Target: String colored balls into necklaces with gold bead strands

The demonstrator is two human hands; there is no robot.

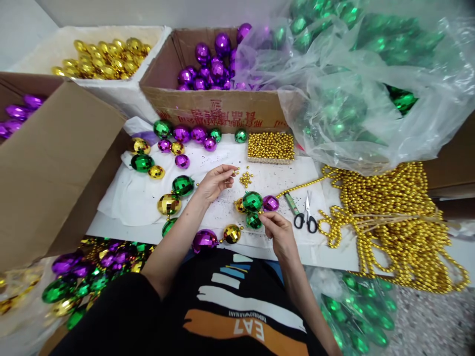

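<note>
My left hand (218,182) is closed in a pinch on the end of a thin pale string (242,184), just left of a small heap of gold beads (245,178). From there the string runs down to a shiny green faceted ball (252,201). My right hand (279,231) pinches at the edge of a lower, smaller green ball (254,220). Beside these balls lie a purple ball (270,203) and a partly hidden gold ball (239,204). To the left, a strand of larger balls, with a gold one (169,203), curves partly behind my left forearm.
A tray of gold beads (270,147) stands at the back. Scissors (308,212) and a green lighter-like tool (291,203) lie right, near heaped gold bead chains (393,222). Cardboard boxes (226,106) and a plastic bag of green balls (363,99) border the white-covered table (218,148).
</note>
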